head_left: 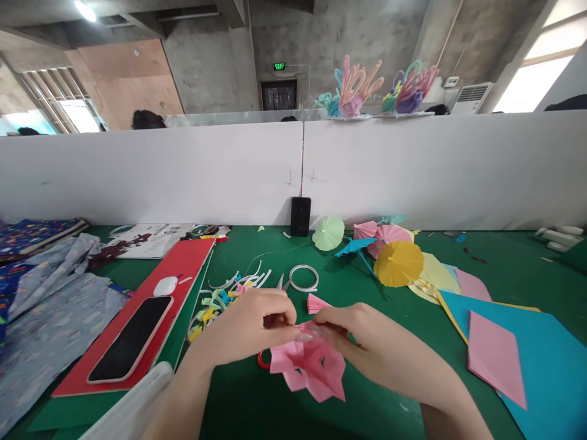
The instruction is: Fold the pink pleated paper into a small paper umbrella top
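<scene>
Between both hands is a piece of pink folded paper [316, 370], opened into a flower-like shape with small cut-out holes. My left hand [263, 318] pinches its upper edge with thumb and fingertips. From the other side my right hand [346, 330] grips the same edge, fingertips almost meeting the left ones. Just beyond the right fingers lies a small pleated pink paper [316, 303]. A pair of scissors [263, 362] lies beneath the left hand, its red handle and blade tips showing, its middle hidden. Behind them rests a white tape roll [304, 278].
Colourful paper scraps [220, 305] lie left of the hands. A phone [131, 339] rests on a red board [190, 256]. Paper umbrellas, one of them yellow [398, 264], stand behind to the right. Blue paper sheets [545, 360] lie at right. A white partition [183, 174] closes off the back.
</scene>
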Tool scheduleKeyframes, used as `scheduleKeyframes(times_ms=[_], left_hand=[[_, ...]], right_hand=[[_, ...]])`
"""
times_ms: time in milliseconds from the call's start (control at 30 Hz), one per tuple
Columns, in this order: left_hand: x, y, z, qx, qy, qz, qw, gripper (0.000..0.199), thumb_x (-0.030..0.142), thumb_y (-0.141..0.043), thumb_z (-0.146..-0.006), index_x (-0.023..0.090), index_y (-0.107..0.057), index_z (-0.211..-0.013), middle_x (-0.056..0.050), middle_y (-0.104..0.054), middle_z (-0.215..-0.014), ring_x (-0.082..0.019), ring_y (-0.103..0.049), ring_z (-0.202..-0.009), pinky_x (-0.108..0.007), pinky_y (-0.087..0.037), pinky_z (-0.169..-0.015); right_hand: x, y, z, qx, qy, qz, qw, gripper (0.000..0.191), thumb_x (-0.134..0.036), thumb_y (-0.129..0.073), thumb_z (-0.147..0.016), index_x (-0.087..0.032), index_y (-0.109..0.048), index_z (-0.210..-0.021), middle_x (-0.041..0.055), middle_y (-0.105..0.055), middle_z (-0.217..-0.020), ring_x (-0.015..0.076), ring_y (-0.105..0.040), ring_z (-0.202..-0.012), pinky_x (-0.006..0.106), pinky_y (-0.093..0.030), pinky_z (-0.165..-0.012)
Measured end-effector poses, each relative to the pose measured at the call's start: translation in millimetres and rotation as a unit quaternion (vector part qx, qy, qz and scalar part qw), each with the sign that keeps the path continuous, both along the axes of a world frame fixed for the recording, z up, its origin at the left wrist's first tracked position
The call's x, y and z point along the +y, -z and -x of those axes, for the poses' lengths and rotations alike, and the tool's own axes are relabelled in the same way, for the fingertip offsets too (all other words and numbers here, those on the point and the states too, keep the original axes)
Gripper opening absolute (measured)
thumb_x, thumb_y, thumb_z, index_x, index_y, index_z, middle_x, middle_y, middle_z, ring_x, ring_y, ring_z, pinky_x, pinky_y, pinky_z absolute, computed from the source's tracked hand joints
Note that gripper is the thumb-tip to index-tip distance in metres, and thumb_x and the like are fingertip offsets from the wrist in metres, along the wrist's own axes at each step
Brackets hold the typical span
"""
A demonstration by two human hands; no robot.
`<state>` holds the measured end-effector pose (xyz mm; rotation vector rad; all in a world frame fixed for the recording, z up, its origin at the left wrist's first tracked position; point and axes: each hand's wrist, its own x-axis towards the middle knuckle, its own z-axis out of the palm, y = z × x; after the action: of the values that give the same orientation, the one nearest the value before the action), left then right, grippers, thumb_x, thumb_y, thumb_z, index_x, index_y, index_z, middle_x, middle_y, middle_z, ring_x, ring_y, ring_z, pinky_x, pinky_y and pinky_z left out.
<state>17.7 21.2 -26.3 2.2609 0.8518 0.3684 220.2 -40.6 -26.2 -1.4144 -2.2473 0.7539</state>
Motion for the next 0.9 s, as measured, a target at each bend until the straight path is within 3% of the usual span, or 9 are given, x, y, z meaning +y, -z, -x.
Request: scheduleKeyframes(times_ms=[100,233,367,567,733,900], left_hand=[[2.0,-3.1,4.7,0.044,-0.032,0.025,0.998,0.012,0.032,-0.057,-0.084,0.022,-0.062,-0.081,0.003,-0.052,-0.068,-0.011,-0.047,-0.061,-0.02,-0.033,-0.053],[5.2,-8.3,21.5,0.121,-0.076,0.028,0.989,0.028,0.042,-0.05,-0.087,0.03,-0.058,-0.111,0.002,-0.058,-0.076,-0.015,-0.055,-0.064,-0.021,-0.034,-0.052],[6.6,-12.1,35.6,0.169,-0.092,0.032,0.981,0.031,0.045,-0.046,-0.089,0.029,-0.058,-0.113,0.002,-0.062,-0.073,-0.016,-0.058,-0.064,-0.021,-0.036,-0.052],[-0.1,-16.6,30.5,0.055,-0.187,-0.029,0.98,0.033,0.048,-0.036,-0.094,0.03,-0.056,-0.112,-0.002,-0.062,-0.111,-0.019,-0.058,-0.1,-0.025,-0.046,-0.077],[-5.3,-8.8,13.5,0.04,-0.119,-0.049,0.991,0.03,0.048,-0.052,-0.087,0.035,-0.057,-0.113,0.002,-0.061,-0.114,-0.019,-0.057,-0.103,-0.026,-0.045,-0.082],[-6.4,-6.3,3.4,0.075,-0.058,-0.01,0.995,0.021,0.031,-0.045,-0.092,0.03,-0.066,-0.097,0.004,-0.068,-0.093,-0.016,-0.061,-0.083,-0.024,-0.042,-0.07]], right_hand=[[3.4,5.0,-1.9,-0.011,0.024,-0.01,1.0,0.03,-0.018,-0.035,-0.096,-0.021,-0.062,-0.083,-0.0023,-0.055,-0.064,0.0118,-0.04,-0.054,0.025,-0.026,-0.048],[7.4,5.7,-8.5,-0.003,0.065,-0.012,0.998,0.031,-0.018,-0.035,-0.095,-0.02,-0.062,-0.08,-0.0006,-0.057,-0.067,0.013,-0.043,-0.058,0.025,-0.028,-0.05],[9.9,4.2,-11.8,0.01,0.081,-0.015,0.997,0.032,-0.018,-0.034,-0.095,-0.018,-0.061,-0.077,0.0004,-0.056,-0.066,0.0121,-0.043,-0.055,0.025,-0.028,-0.048],[8.9,5.5,-6.9,0.012,0.069,-0.011,0.997,0.031,-0.017,-0.035,-0.094,-0.019,-0.062,-0.079,-0.0009,-0.056,-0.064,0.0114,-0.04,-0.053,0.025,-0.027,-0.048],[7.9,7.9,-1.9,0.024,0.049,-0.004,0.999,0.03,-0.016,-0.035,-0.094,-0.02,-0.065,-0.09,-0.0005,-0.062,-0.07,0.0117,-0.042,-0.055,0.025,-0.028,-0.05],[8.7,8.2,-0.3,0.032,0.043,0.003,0.999,0.029,-0.017,-0.036,-0.094,-0.02,-0.063,-0.086,-0.0015,-0.059,-0.069,0.0114,-0.041,-0.056,0.024,-0.029,-0.051]])
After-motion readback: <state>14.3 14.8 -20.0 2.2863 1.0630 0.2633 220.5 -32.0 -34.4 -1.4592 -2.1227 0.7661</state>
